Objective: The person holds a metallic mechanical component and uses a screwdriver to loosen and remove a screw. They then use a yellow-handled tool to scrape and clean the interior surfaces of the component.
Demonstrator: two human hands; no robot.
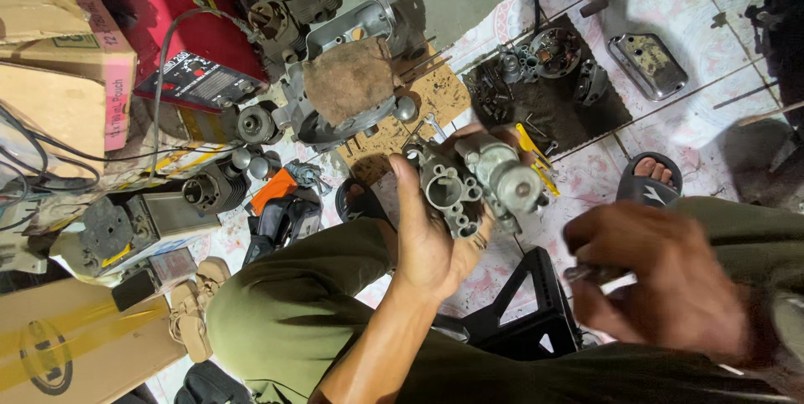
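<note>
My left hand (pixel 429 241) is raised in the middle of the view and grips a grey metal carburettor body (pixel 479 182) with round bores and a cylindrical end. My right hand (pixel 666 283), blurred at the lower right, is closed around a small slim metal tool (pixel 615 283) whose tip points left toward the carburettor. The two hands are a short gap apart. My knees in olive trousers (pixel 289 312) frame the bottom of the view.
A black plastic stool (pixel 536 308) stands below the hands. An engine casing with a brown rag (pixel 350 82) lies ahead on cardboard. A dark mat with small parts (pixel 548 90), a metal cover (pixel 649 65), cardboard boxes (pixel 59 36), a red machine (pixel 201 52) and sandals (pixel 197 299) surround me.
</note>
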